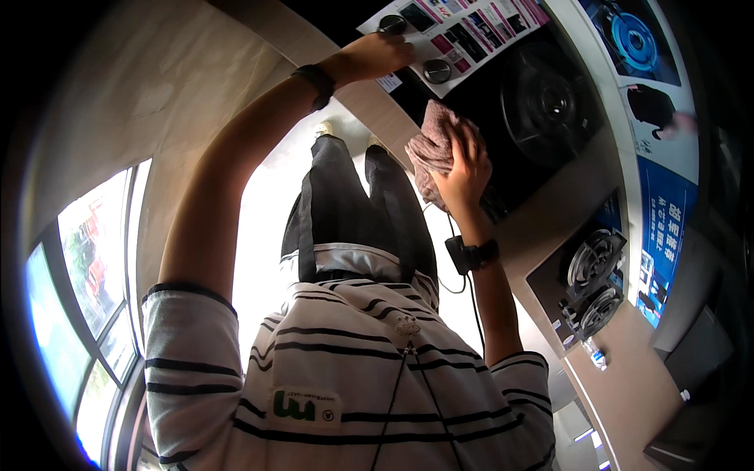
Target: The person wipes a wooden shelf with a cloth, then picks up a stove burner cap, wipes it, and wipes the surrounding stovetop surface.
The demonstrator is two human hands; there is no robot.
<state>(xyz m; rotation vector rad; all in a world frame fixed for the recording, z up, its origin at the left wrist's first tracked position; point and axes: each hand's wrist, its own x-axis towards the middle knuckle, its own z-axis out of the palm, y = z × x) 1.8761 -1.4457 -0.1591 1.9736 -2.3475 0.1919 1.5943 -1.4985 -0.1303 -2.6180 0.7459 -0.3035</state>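
Note:
My right hand (pixel 466 166) is wrapped round a crumpled pinkish-brown cloth (pixel 433 145) at the front edge of a black glass gas hob (pixel 491 102). The cloth bulges out beyond my fingers. My left hand (pixel 378 56) lies at the hob's near edge, between two round black control knobs, one knob (pixel 393 25) just beyond it and the other knob (pixel 437 71) to its right. Its fingers reach over a printed leaflet (pixel 483 31) on the hob and hold nothing that I can see. Some fingertips are hard to make out.
A dark burner (pixel 554 102) stands on the hob's right part. Further right, a second hob with two burners (pixel 593 263) sits on a beige counter (pixel 620 369), near a small clear bottle (pixel 597 355). Behind runs a blue poster panel (pixel 664 228). A cable (pixel 473 306) hangs by my right wrist.

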